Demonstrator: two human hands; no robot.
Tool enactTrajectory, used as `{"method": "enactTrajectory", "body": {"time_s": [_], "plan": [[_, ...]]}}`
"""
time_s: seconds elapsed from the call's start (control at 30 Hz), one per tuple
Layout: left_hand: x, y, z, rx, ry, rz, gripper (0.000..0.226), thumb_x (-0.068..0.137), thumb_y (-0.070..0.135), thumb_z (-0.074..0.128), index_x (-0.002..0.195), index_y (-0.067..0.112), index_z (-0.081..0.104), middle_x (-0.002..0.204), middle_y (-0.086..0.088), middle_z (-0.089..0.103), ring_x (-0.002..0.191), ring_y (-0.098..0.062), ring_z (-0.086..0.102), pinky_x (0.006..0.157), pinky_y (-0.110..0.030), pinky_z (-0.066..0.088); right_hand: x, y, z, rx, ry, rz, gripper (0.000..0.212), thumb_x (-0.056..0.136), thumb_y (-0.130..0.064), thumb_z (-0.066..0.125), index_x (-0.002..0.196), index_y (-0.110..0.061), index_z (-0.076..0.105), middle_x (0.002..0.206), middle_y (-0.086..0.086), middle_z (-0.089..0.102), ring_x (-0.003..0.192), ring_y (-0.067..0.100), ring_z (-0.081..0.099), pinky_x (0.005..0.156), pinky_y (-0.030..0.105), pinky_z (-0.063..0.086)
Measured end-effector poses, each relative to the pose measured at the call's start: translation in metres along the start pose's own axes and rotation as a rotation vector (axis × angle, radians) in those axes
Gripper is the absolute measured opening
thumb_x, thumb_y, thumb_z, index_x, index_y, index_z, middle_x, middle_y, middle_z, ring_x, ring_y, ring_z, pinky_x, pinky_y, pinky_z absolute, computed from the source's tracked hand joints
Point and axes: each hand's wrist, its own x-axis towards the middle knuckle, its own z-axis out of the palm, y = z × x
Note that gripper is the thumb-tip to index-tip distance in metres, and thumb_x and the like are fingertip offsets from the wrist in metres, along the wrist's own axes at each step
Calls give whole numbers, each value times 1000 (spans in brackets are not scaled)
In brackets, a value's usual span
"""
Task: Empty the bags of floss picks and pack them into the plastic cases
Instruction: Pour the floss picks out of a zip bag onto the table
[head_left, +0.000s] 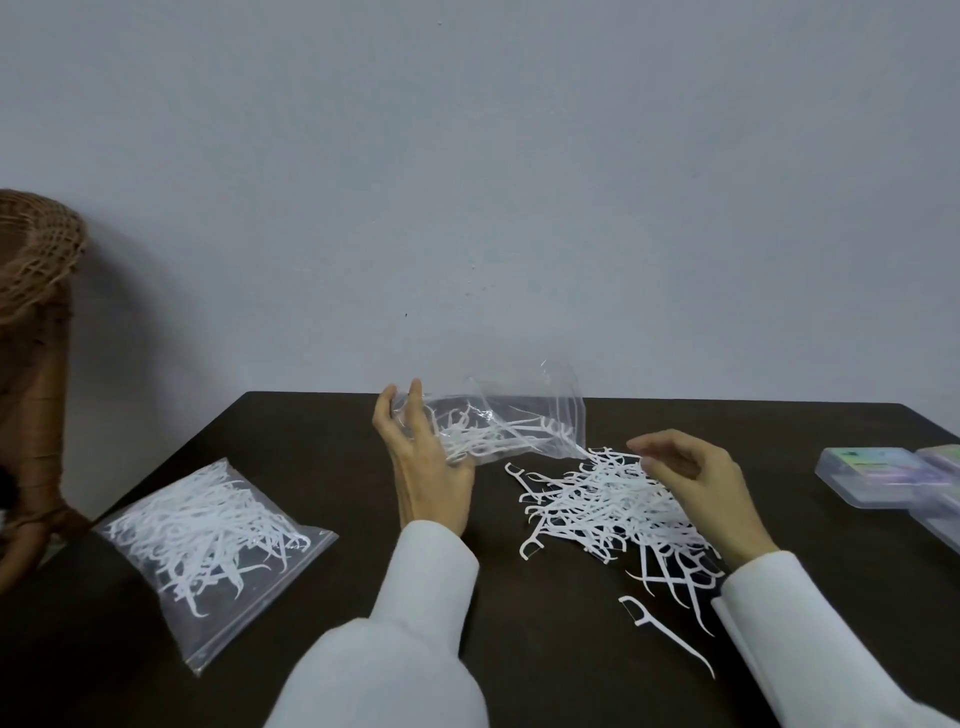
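My left hand (423, 467) grips the closed end of a clear plastic bag (519, 410), lifted and tilted with its mouth down to the right; some white floss picks remain inside it. A heap of loose floss picks (597, 504) lies on the dark table under the bag's mouth. My right hand (691, 467) hovers over the heap's right side with fingers loosely curled, holding nothing. A second full, sealed bag of floss picks (208, 540) lies flat at the left. Clear plastic cases (878, 475) sit at the far right.
A single floss pick (665, 631) lies apart from the heap, nearer to me. A woven wicker object (36, 260) stands off the table's left side. The dark table (322, 431) ends at a grey wall behind.
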Motion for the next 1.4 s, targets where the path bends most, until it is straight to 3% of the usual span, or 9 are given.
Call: {"method": "enactTrajectory", "body": {"time_s": [0.17, 0.37, 0.57, 0.7, 0.83, 1.0, 1.13, 1.27, 1.4], "plan": [[-8, 12, 6, -43, -49, 124, 96, 62, 0, 82, 143, 11, 31, 148, -11, 13, 130, -15, 32, 102, -18, 28, -4, -8, 12, 278, -249, 58, 17, 90, -15, 55, 106, -17, 60, 113, -2, 62, 91, 19, 69, 78, 30, 57], [-10, 10, 10, -37, -75, 199, 108, 58, 18, 89, 145, 13, 26, 145, 5, 6, 125, -5, 23, 104, -23, 27, -3, -9, 10, 428, -181, 44, 15, 89, 1, 52, 99, -7, 45, 93, 19, 64, 68, 24, 68, 61, 25, 57], [-12, 9, 12, 14, -92, 264, 119, 52, 8, 90, 146, 18, 20, 145, 3, 4, 122, -9, 31, 101, -27, 35, -1, -6, 3, 148, 75, -123, 12, 80, -2, 67, 83, -7, 57, 76, 8, 66, 64, 13, 67, 63, 17, 54], [-14, 10, 14, 28, -133, 335, 120, 51, 10, 91, 145, 23, 18, 146, 3, 4, 128, -26, 40, 97, -30, 42, -2, -5, 6, 76, -27, -156, 12, 79, -1, 67, 83, -13, 68, 82, -4, 71, 79, 6, 68, 74, 15, 53], [-16, 16, 13, 37, -168, 399, 121, 49, 17, 91, 143, 28, 16, 145, 4, 6, 124, -28, 45, 89, -35, 52, -3, -3, 9, 5, -72, -207, 15, 82, -6, 64, 88, -18, 72, 98, -11, 69, 92, -1, 64, 80, 11, 50], [-19, 21, 12, 24, -170, 432, 118, 51, 30, 91, 143, 27, 17, 145, 3, 8, 123, -24, 43, 87, -36, 51, -4, -8, 10, -149, -236, -229, 36, 78, -21, 70, 101, -44, 56, 108, -33, 52, 97, -19, 51, 81, 4, 44], [-21, 21, 18, 53, -198, 467, 121, 51, 36, 91, 145, 26, 15, 144, -1, 9, 127, -29, 42, 87, -35, 53, -6, -4, 16, -272, -335, -253, 49, 78, -29, 72, 109, -54, 43, 110, -28, 50, 102, -18, 45, 84, 4, 34], [-20, 16, 22, 97, -211, 515, 129, 54, 15, 89, 149, 27, 3, 144, -4, 12, 126, -21, 29, 88, -32, 52, -4, 0, 13, -319, -334, -272, 56, 76, -34, 72, 112, -58, 38, 111, -31, 47, 102, -13, 48, 85, 3, 33], [-20, 15, 24, 172, -148, 515, 123, 43, -25, 68, 147, 16, 18, 140, -9, 21, 113, -19, 36, 79, -27, 56, -2, 11, 12, -486, -314, -226, 45, 79, -44, 65, 118, -53, 44, 112, -18, 55, 104, 4, 49, 104, 33, 34]]}}
